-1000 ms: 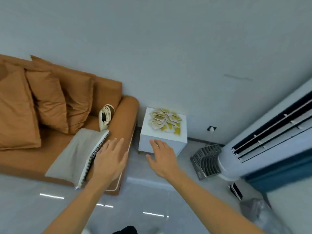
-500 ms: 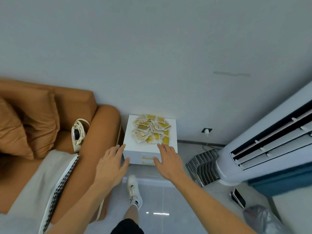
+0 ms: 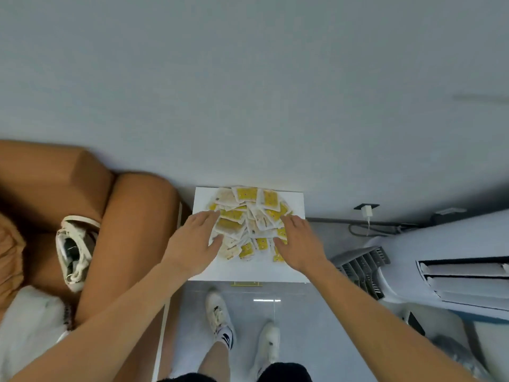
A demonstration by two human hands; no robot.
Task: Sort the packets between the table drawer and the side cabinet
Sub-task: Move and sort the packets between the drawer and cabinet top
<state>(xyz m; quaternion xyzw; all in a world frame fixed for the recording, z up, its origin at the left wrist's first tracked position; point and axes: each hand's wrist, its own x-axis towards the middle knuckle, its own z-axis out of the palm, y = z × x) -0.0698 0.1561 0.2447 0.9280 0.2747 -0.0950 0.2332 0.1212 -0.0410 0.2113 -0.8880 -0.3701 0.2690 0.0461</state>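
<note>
Standing at the square white cabinet top (image 3: 294, 201), I am spreading my left hand (image 3: 192, 244) and right hand (image 3: 298, 244) flat-fingered, gripping nothing, over yellow-and-white paper packets (image 3: 248, 216); brown sofa (image 3: 132, 230) at nine o'clock.

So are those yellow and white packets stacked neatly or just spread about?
Spread about: the yellow and white packets lie in a loose overlapping heap at mixed angles on the white cabinet top.

No legible text. Print on the yellow-and-white packets (image 3: 248, 224) atop the white cabinet (image 3: 296, 201) too blurred to read.
</note>
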